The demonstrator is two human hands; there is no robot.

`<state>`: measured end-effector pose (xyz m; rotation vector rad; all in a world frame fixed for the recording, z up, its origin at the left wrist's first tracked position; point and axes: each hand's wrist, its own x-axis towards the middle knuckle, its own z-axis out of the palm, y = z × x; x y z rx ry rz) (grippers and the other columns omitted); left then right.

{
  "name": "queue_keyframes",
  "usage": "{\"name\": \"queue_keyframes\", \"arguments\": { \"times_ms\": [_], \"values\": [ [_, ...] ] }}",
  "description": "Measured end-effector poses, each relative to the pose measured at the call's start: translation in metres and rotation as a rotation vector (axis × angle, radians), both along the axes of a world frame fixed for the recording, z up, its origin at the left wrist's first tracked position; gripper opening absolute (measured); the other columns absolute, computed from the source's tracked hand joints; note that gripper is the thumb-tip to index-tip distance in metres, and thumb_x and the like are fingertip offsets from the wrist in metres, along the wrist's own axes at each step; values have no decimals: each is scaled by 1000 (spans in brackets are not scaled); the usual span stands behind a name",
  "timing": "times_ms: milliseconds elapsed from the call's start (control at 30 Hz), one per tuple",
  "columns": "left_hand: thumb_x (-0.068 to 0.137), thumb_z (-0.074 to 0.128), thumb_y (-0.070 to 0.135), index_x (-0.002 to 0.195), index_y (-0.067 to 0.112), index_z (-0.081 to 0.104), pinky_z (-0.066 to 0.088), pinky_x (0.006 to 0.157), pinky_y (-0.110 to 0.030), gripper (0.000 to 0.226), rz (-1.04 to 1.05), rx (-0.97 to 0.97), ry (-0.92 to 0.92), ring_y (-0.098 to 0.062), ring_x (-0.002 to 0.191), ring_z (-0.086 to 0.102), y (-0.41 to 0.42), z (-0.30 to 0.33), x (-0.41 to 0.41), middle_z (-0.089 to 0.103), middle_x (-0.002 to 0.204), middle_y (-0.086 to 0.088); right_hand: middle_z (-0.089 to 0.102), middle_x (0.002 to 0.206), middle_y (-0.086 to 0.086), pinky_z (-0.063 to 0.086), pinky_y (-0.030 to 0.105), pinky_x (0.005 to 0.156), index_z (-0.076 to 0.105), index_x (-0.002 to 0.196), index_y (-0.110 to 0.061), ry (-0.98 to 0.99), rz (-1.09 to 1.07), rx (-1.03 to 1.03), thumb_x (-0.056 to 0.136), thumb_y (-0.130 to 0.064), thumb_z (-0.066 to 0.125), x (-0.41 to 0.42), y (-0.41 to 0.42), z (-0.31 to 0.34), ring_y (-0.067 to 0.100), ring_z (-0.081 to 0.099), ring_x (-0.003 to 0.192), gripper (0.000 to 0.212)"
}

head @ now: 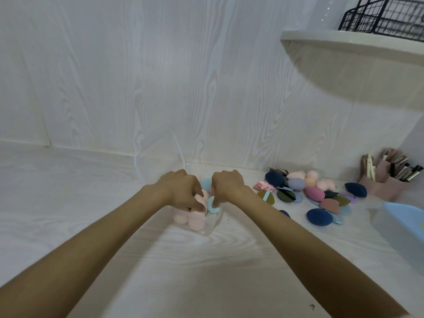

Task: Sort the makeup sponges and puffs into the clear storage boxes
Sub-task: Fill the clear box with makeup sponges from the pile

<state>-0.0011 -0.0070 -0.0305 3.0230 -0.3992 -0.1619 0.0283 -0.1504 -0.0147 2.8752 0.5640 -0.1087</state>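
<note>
A clear storage box [212, 226] sits on the white table in front of me, its lid [160, 157] raised behind it. Pink sponges [195, 222] lie inside at the front. My left hand [181, 189] reaches into the box with fingers curled round a pale pink sponge [199, 199]. My right hand [226, 185] is beside it, fingers bent down and pressing on a light blue sponge [212, 206] in the box. To the right lies a loose pile of sponges and puffs [307, 191] in navy, pink, olive, purple and blue.
A pink organiser [385, 184] with brushes and pencils stands at the far right by the wall. A pale blue bin [403, 226] sits at the right edge. A white shelf [358, 42] with a black wire basket [387, 17] hangs overhead on the right.
</note>
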Motion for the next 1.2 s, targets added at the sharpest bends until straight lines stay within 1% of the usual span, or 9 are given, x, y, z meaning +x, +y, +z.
{"name": "queue_keyframes", "arguments": {
  "times_ms": [167,300,400,500,700,867,1033,1100,1200],
  "values": [
    [58,45,66,103,30,69,44,85,-33,62,-10,5,-10,-16,106,51,0,0,-5,67,113,8,55,102,3,29,27,80,50,121,-12,32,-14,-52,76,-31,75,-1,10,3,21,53,96,54],
    [54,36,70,103,27,69,42,81,-33,72,-20,11,-51,-17,104,54,1,-1,-8,67,113,5,59,121,0,44,28,85,54,124,-18,179,9,116,71,-41,78,-6,-10,19,20,55,100,62],
    [74,50,64,115,29,64,40,89,-34,56,-31,21,-26,-18,111,49,1,2,-13,59,125,10,64,117,-3,45,25,92,59,123,-23,356,55,414,80,-37,71,-17,-53,48,14,59,103,47],
    [85,53,56,129,34,55,34,94,-33,50,-48,19,-27,-17,119,42,0,4,-17,46,139,15,66,105,-5,46,19,84,65,109,-22,307,-37,611,88,-27,63,-16,-121,65,13,62,100,22],
    [82,58,57,120,36,61,32,85,-28,44,-40,-109,-216,-13,113,45,-2,-5,-22,51,132,18,59,106,2,46,21,73,64,106,-23,317,-368,403,93,-20,53,-3,-214,34,13,53,83,18],
    [82,62,52,99,41,69,38,85,-28,22,-105,-219,-242,-8,103,48,-7,-5,-32,57,117,20,42,140,6,38,26,89,39,139,-27,252,-432,93,88,-13,54,-11,-236,5,24,45,123,54],
    [80,65,47,99,41,68,41,84,-28,20,-60,-246,-221,-10,102,50,-1,-3,-37,60,113,17,57,114,8,43,35,89,42,130,-15,35,-464,121,85,-24,60,-9,-236,-5,26,55,107,50],
    [79,66,48,98,41,68,43,85,-30,21,-32,-258,-192,-11,102,52,2,-1,-37,60,112,15,59,101,9,45,32,80,52,116,-8,-3,-423,234,87,-25,57,-7,-224,3,24,56,93,34],
    [76,67,53,90,42,70,46,87,-35,18,-12,-266,-134,-11,102,55,4,2,-37,62,112,14,58,99,15,41,27,75,52,113,-2,84,-313,710,94,-18,49,-17,-179,22,19,52,85,25]
  ]
}}
